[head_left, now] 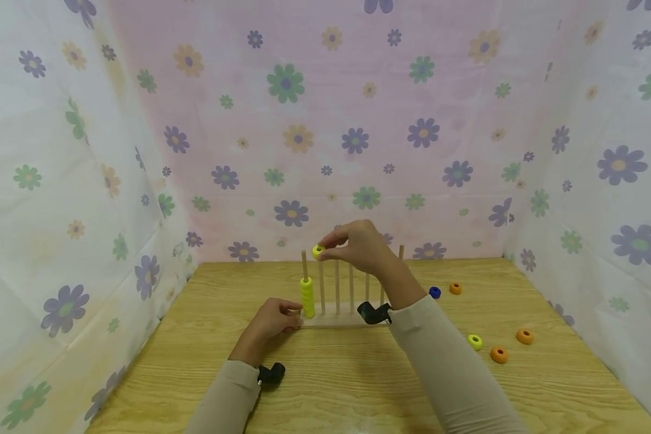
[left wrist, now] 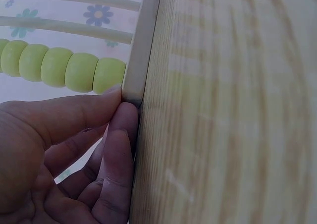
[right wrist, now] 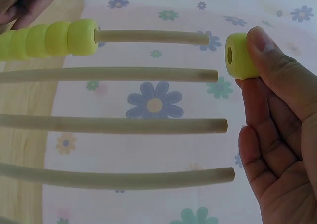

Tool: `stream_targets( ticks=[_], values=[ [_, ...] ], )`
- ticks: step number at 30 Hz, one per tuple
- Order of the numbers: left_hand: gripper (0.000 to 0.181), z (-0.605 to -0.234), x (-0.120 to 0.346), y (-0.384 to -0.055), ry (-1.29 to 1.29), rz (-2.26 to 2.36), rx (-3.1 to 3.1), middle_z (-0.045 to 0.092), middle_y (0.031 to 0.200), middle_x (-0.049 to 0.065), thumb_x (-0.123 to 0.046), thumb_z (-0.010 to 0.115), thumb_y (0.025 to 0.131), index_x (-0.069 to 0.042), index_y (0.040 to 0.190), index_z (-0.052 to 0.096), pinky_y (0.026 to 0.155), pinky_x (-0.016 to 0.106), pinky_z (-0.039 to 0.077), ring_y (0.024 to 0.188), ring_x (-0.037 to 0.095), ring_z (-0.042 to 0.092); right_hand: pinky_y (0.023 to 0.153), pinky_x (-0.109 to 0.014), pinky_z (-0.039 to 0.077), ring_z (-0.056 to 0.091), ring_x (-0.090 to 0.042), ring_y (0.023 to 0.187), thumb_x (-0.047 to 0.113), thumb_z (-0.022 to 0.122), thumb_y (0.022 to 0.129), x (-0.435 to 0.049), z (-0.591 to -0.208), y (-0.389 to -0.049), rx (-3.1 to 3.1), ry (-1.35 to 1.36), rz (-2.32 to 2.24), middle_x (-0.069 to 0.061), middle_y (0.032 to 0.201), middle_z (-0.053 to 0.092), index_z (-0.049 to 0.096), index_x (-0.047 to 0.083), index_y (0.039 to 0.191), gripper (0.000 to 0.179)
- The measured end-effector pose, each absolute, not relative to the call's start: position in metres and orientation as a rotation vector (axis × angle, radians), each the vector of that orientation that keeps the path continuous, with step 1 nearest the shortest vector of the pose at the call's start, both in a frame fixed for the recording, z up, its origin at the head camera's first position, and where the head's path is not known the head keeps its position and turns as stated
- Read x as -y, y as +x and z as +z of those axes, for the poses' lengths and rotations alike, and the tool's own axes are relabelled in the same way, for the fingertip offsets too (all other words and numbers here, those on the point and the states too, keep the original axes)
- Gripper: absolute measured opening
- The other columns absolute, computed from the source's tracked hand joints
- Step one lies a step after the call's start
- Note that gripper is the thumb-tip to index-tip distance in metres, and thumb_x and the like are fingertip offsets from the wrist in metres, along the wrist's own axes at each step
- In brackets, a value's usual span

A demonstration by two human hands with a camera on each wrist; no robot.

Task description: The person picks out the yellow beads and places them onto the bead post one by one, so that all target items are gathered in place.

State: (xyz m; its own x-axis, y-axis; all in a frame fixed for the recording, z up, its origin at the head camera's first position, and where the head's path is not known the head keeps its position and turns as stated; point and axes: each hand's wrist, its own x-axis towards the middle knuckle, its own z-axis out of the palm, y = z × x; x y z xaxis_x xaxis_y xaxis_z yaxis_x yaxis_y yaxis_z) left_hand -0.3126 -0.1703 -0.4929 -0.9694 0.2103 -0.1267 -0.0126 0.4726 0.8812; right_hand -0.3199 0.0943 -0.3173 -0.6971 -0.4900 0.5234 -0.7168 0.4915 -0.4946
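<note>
A wooden peg rack with several upright pegs stands on the table, its pale base (head_left: 337, 319) lying flat. Several yellow beads (head_left: 307, 299) are stacked on the leftmost peg, whose upper part is bare. My left hand (head_left: 271, 318) pinches the left end of the base between thumb and fingers, just beside the lowest bead. Above the pegs, my right hand (head_left: 360, 246) pinches a single yellow bead (right wrist: 237, 56) between thumb and fingers. That bead is apart from the peg tips, its hole facing them in the right wrist view. The right forearm hides some of the rack's right side.
To the right on the wooden table (head_left: 358, 386) lie loose beads: a blue one (head_left: 435, 292), a yellow one (head_left: 474, 342) and orange ones (head_left: 499, 354). Flower-patterned cloth (head_left: 352, 90) closes off the back and both sides.
</note>
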Motion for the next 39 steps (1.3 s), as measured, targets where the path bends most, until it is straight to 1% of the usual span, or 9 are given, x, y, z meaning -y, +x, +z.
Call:
stream_targets(
  ticks=[6, 11, 15, 21, 30, 39],
  values=[
    [0.041, -0.494, 0.171, -0.313, 0.172, 1.489, -2.511, 0.074, 0.1, 0.01, -0.009, 0.079, 0.091, -0.002, 0.13, 0.072, 0.071, 0.031, 0.061, 0.078, 0.016, 0.071, 0.074, -0.03, 0.061, 0.071, -0.006, 0.085, 0.032, 0.087, 0.084, -0.087, -0.318, -0.32, 2.432, 1.024, 1.061, 0.011, 0.092, 0.079, 0.085, 0.023, 0.097, 0.016],
    [0.041, -0.495, 0.172, -0.314, 0.165, 1.503, -2.495, 0.074, 0.101, 0.009, -0.009, 0.08, 0.091, -0.003, 0.13, 0.072, 0.073, 0.031, 0.062, 0.079, 0.016, 0.071, 0.075, -0.03, 0.061, 0.071, -0.006, 0.087, 0.033, 0.087, 0.085, -0.081, -0.321, -0.322, 2.44, 1.007, 1.06, 0.011, 0.093, 0.079, 0.084, 0.023, 0.098, 0.017],
    [0.04, -0.497, 0.172, -0.314, 0.175, 1.517, -2.476, 0.074, 0.102, 0.01, -0.009, 0.079, 0.092, -0.002, 0.131, 0.071, 0.075, 0.032, 0.063, 0.081, 0.016, 0.072, 0.075, -0.031, 0.061, 0.071, -0.007, 0.088, 0.033, 0.087, 0.084, -0.077, -0.324, -0.324, 2.441, 0.985, 1.065, 0.012, 0.091, 0.079, 0.085, 0.023, 0.097, 0.016],
    [0.04, -0.496, 0.172, -0.314, 0.18, 1.519, -2.466, 0.074, 0.101, 0.01, -0.009, 0.078, 0.093, -0.002, 0.131, 0.071, 0.075, 0.032, 0.063, 0.082, 0.017, 0.073, 0.077, -0.033, 0.062, 0.072, -0.008, 0.09, 0.034, 0.086, 0.086, -0.073, -0.326, -0.325, 2.463, 0.939, 1.07, 0.012, 0.092, 0.079, 0.084, 0.024, 0.097, 0.015],
    [0.042, -0.494, 0.172, -0.314, 0.196, 1.51, -2.497, 0.076, 0.094, 0.009, -0.008, 0.079, 0.091, -0.001, 0.131, 0.071, 0.071, 0.034, 0.063, 0.077, 0.018, 0.074, 0.074, -0.028, 0.062, 0.073, -0.006, 0.086, 0.033, 0.085, 0.086, -0.064, -0.327, -0.329, 2.417, 0.94, 1.041, 0.009, 0.093, 0.08, 0.084, 0.021, 0.099, 0.018],
    [0.041, -0.495, 0.171, -0.314, 0.186, 1.522, -2.487, 0.076, 0.097, 0.009, -0.008, 0.079, 0.091, -0.002, 0.131, 0.071, 0.072, 0.034, 0.063, 0.079, 0.018, 0.074, 0.08, -0.031, 0.062, 0.073, -0.008, 0.088, 0.03, 0.085, 0.086, -0.059, -0.325, -0.329, 2.421, 0.933, 1.037, 0.01, 0.092, 0.079, 0.084, 0.021, 0.097, 0.014]
  ],
)
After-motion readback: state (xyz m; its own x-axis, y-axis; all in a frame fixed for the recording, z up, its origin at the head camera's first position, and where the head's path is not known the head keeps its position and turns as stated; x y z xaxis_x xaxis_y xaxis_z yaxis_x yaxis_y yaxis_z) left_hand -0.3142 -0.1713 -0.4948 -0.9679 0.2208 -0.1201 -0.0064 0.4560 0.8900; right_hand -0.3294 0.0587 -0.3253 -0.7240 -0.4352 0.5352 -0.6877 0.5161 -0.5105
